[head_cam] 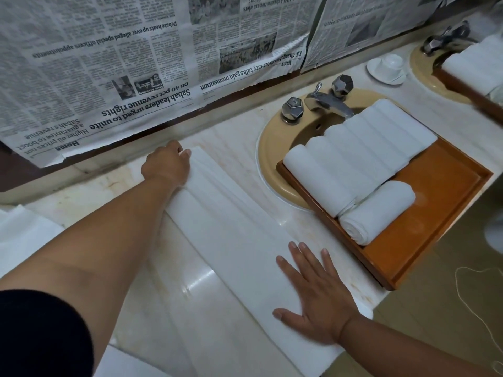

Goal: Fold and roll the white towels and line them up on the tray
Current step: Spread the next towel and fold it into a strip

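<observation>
Several sheets of newspaper (136, 63) cover the wall behind and to the left of the tray, hanging down to the back edge of the pale marble tabletop (231, 137). Left of the tray, one long white towel (231, 227) lies folded into a narrow strip on the tabletop, running from the back wall to the front edge, with lengthwise folds showing along its far half. A beige sink (268, 159) is set into the tabletop under the tray's far corner, and the brown wooden tray (435, 200) lies skewed across the sink's rim and the marble. On the tray's far half a row of rolled towels (362, 148) lies side by side, touching one another; just in front of that row, at the tray's left side, a single roll (378, 210) lies crosswise against it, and the tray's near right part is bare wood. The hands are well apart at the strip's two ends: the left hand (166, 165) has its fingers curled on the far end, farther back than the tray, while the right hand (315, 297) lies flat with fingers spread on the near end, close to the tray's front left corner. Behind the tray stands a chrome tap (326, 100), and beyond the tray's far right corner sits a white cup and saucer (388, 68).
</observation>
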